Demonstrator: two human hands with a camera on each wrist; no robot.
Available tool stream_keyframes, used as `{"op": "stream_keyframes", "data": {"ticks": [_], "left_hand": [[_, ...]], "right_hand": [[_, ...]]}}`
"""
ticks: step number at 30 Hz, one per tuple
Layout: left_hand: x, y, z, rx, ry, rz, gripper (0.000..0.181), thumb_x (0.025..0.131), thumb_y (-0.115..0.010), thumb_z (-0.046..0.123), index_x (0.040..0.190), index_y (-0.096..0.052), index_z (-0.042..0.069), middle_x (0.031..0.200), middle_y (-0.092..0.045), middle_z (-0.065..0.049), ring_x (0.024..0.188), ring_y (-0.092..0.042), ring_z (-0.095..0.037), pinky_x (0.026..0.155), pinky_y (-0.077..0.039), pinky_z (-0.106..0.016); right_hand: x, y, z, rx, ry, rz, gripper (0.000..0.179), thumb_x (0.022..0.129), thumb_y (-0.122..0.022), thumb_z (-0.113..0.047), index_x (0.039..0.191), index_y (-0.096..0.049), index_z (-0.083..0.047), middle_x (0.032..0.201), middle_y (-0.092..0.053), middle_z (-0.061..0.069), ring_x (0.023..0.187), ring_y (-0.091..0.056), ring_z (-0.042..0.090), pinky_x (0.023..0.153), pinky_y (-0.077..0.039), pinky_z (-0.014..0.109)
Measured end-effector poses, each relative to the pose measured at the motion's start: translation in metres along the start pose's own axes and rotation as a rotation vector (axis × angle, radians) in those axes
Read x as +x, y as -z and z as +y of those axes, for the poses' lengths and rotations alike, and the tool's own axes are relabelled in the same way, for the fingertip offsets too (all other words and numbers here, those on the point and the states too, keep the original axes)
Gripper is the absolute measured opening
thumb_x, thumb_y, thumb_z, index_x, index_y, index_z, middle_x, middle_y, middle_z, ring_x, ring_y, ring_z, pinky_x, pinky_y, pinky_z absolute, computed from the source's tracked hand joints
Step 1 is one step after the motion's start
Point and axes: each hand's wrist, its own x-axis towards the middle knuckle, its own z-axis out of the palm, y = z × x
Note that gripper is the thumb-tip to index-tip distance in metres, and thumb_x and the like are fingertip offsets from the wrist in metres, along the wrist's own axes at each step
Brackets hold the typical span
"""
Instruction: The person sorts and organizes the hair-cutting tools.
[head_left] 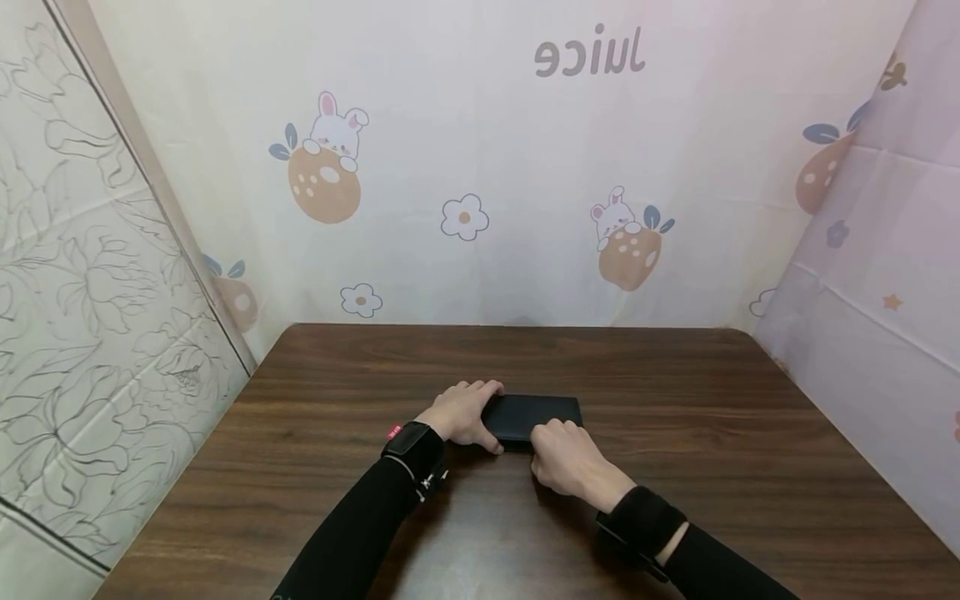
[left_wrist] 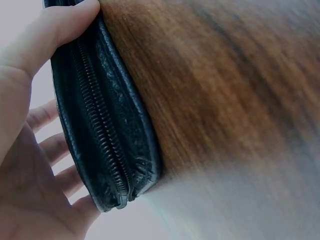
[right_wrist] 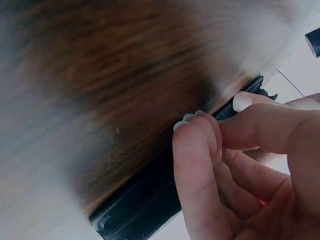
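Observation:
A flat black zip wallet (head_left: 531,413) lies on the table in the head view. My left hand (head_left: 461,414) grips its left end, thumb on the near edge and fingers spread along the far side. In the left wrist view the zipper (left_wrist: 100,120) runs along the wallet's narrow edge, between two crinkled leather borders. My right hand (head_left: 573,460) is at the near edge, right of the middle, its fingers curled. From the right wrist view, thumb and forefinger pinch at the zipper edge of the wallet (right_wrist: 145,207); the zipper pull is hidden by the fingers.
The brown wood-grain table (head_left: 337,367) reaches back to a pale curtain (head_left: 480,125) printed with rabbits and fruit. A flower-patterned panel (head_left: 97,292) stands along the left side, and another curtain (head_left: 885,333) hangs at the right.

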Motion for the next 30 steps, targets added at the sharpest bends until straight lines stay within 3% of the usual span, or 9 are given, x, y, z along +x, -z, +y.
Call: {"op": "stream_keyframes", "data": {"ticks": [18, 24, 30], "left_hand": [[0.0007, -0.002, 0.0029, -0.014, 0.016, -0.008, 0.09, 0.076, -0.088, 0.05, 0.15, -0.044, 0.025, 0.148, -0.051, -0.001, 0.126, -0.048, -0.025, 0.102, -0.043, -0.046], [-0.003, -0.0004, 0.0045, -0.015, 0.011, -0.013, 0.089, 0.077, -0.087, 0.049, 0.15, -0.043, 0.025, 0.147, -0.051, -0.001, 0.125, -0.049, -0.025, 0.1, -0.044, -0.046], [-0.0056, 0.0022, 0.0056, -0.022, 0.001, -0.01, 0.088, 0.078, -0.087, 0.049, 0.15, -0.043, 0.024, 0.147, -0.051, -0.002, 0.125, -0.049, -0.026, 0.101, -0.044, -0.046]], "right_hand": [[-0.002, 0.0003, 0.0033, 0.062, -0.031, -0.013, 0.046, 0.085, -0.06, 0.003, 0.052, -0.038, -0.02, 0.052, -0.022, -0.01, 0.043, -0.026, 0.007, 0.043, -0.028, 0.024], [-0.0041, 0.0001, 0.0038, 0.083, -0.027, -0.008, 0.048, 0.086, -0.061, 0.003, 0.053, -0.034, -0.021, 0.051, -0.018, -0.011, 0.043, -0.02, 0.007, 0.044, -0.02, 0.024], [-0.0053, 0.0019, 0.0059, 0.087, -0.046, -0.023, 0.044, 0.087, -0.062, 0.001, 0.052, -0.043, -0.02, 0.049, -0.023, -0.01, 0.041, -0.023, 0.007, 0.043, -0.021, 0.024]]}}
